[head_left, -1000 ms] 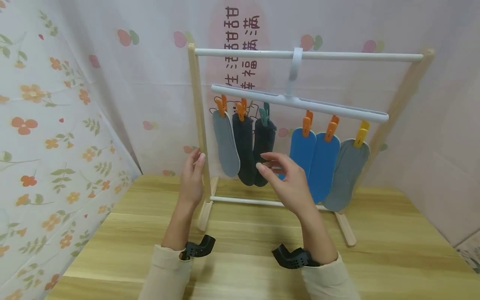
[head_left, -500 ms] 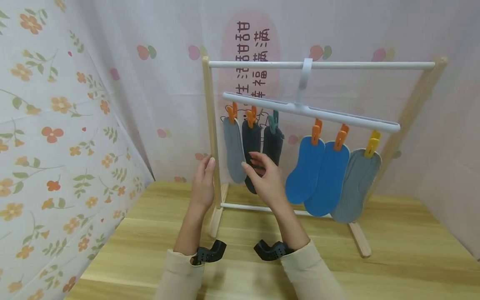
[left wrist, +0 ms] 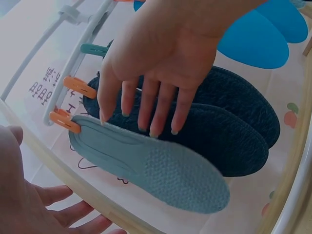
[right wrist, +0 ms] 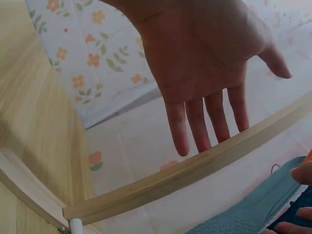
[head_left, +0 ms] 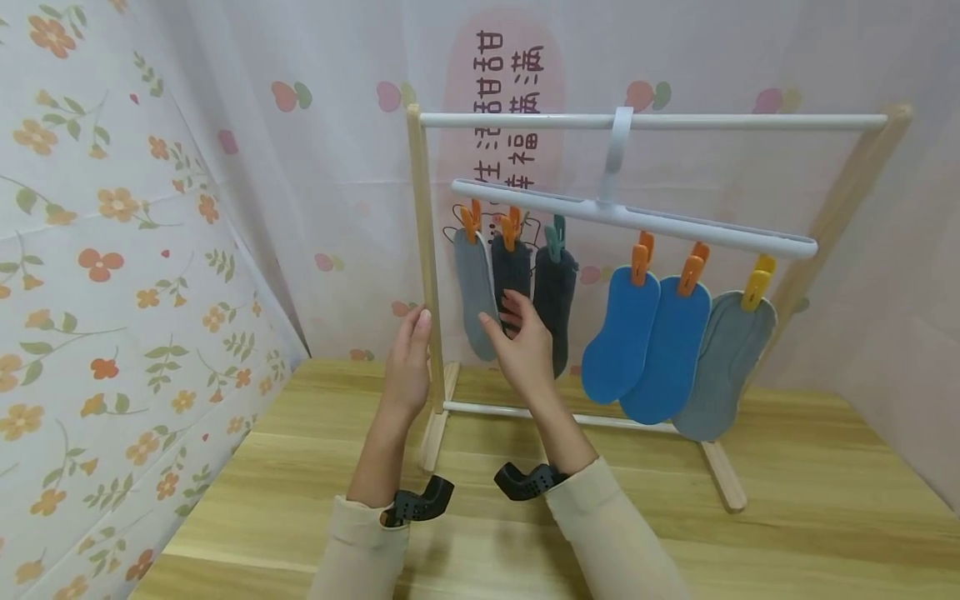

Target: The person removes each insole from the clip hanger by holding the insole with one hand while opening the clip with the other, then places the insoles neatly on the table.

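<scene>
My left hand [head_left: 407,367] is at the rack's left wooden post [head_left: 425,275]; in the right wrist view its fingers [right wrist: 196,122] lie straight against or just behind that post. Relaxed and bent, my right hand [head_left: 527,350] is in front of a dark furry insole [head_left: 512,271], with its thumb beside the grey insole [head_left: 472,287]. The left wrist view shows the right hand's fingers [left wrist: 161,112] over the dark insole [left wrist: 219,141], near the grey insole's [left wrist: 180,180] edge, gripping nothing. A second dark insole [head_left: 553,292] hangs to the right. Whether either hand touches is hard to tell.
A tilted white hanger [head_left: 675,229] hooks on the rack's top rail [head_left: 750,122]. From its right side hang a blue insole [head_left: 618,342], another blue insole [head_left: 671,367] and a grey one [head_left: 720,379]. Orange, green and yellow clips hold them. The rack stands on a wooden table [head_left: 285,475].
My right hand has moved left, from beside the blue insoles to the dark and grey ones. The left hand stays by the post. The head view has shifted slightly.
</scene>
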Action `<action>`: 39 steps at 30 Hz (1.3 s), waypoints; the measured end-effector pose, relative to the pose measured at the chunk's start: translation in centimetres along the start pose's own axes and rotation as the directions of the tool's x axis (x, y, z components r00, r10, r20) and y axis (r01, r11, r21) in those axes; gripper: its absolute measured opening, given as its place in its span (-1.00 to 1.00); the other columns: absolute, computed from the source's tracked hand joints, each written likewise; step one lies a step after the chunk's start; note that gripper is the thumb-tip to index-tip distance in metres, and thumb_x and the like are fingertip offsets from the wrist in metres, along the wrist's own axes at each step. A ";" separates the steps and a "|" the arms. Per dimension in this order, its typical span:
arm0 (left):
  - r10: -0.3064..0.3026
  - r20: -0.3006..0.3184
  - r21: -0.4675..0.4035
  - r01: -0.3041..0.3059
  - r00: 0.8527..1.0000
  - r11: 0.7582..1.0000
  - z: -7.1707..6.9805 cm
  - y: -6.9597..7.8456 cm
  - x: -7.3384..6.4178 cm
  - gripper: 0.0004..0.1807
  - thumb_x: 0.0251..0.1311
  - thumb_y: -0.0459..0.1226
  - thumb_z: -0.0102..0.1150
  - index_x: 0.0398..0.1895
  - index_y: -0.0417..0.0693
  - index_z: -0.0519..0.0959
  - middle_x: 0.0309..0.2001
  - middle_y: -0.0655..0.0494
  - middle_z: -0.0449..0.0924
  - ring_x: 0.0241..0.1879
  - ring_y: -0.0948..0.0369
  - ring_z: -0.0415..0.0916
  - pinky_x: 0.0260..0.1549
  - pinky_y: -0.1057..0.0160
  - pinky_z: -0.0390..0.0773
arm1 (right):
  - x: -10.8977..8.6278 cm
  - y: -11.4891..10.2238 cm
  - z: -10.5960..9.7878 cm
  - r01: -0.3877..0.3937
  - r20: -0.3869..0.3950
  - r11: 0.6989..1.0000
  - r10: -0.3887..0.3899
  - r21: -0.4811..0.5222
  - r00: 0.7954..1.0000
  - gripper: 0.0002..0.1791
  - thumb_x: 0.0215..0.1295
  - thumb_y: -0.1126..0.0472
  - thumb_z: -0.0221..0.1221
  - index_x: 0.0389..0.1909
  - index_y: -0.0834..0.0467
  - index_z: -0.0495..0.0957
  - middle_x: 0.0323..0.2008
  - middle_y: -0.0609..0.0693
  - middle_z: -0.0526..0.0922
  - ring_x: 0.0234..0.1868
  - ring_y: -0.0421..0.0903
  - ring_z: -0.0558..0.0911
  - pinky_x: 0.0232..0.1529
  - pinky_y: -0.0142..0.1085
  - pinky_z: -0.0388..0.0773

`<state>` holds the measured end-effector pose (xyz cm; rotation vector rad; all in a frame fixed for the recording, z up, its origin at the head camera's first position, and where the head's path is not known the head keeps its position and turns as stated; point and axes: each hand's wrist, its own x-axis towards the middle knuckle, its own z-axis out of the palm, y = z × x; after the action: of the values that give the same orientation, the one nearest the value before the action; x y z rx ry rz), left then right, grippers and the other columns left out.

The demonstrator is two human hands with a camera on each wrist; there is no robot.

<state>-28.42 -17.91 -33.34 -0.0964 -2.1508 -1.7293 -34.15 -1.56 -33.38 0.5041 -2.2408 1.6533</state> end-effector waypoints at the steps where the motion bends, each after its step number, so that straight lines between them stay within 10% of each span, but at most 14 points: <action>1: 0.000 0.003 0.002 0.000 1.000 1.000 0.0 0.0 0.0 -0.26 0.55 0.21 -0.38 0.57 -0.05 0.12 0.57 -0.09 0.13 0.53 -0.12 0.16 0.45 -0.22 0.29 | 0.2 -0.1 0.1 -0.014 0.015 1.000 0.014 -0.001 1.000 -0.35 0.46 -0.02 0.19 0.47 0.10 0.28 0.39 0.10 0.45 0.35 0.07 0.50 0.39 -0.14 0.44; 13: 0.004 0.011 0.000 -0.004 1.000 1.000 -0.2 0.0 0.2 -0.27 0.55 0.18 -0.38 0.57 -0.08 0.12 0.58 -0.09 0.11 0.55 -0.09 0.13 0.44 -0.20 0.30 | 2.1 -0.5 2.2 -0.086 0.033 0.977 0.094 -0.195 0.995 -0.34 0.36 0.00 0.27 0.35 0.27 0.42 0.18 0.25 0.63 0.17 0.16 0.63 0.21 0.03 0.60; 29: 0.007 -0.018 0.003 -0.007 1.000 1.000 0.0 -0.1 0.2 -0.28 0.55 0.17 -0.31 0.56 -0.07 0.15 0.55 -0.08 0.17 0.54 -0.11 0.13 0.51 -0.20 0.17 | 2.6 1.6 3.5 -0.041 -0.153 0.991 0.021 -0.129 0.988 -0.69 0.42 0.31 0.13 0.13 0.22 0.63 -0.07 0.19 0.77 -0.07 0.08 0.76 -0.01 -0.02 0.70; 39: -0.007 -0.020 0.020 0.008 1.000 1.000 0.1 -0.1 0.3 -0.29 0.54 0.18 -0.29 0.57 -0.01 0.14 0.55 -0.07 0.18 0.53 -0.12 0.15 0.50 -0.22 0.18 | 1.0 1.8 1.9 -0.004 -0.099 0.994 -0.007 -0.107 0.995 -0.69 0.48 0.27 0.12 0.17 0.22 0.60 -0.01 0.20 0.73 -0.04 0.11 0.74 -0.05 -0.12 0.69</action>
<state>-28.79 -17.93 -33.36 -0.0652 -2.1566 -1.7051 -35.92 -3.01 -35.00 0.3879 -2.2410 1.5130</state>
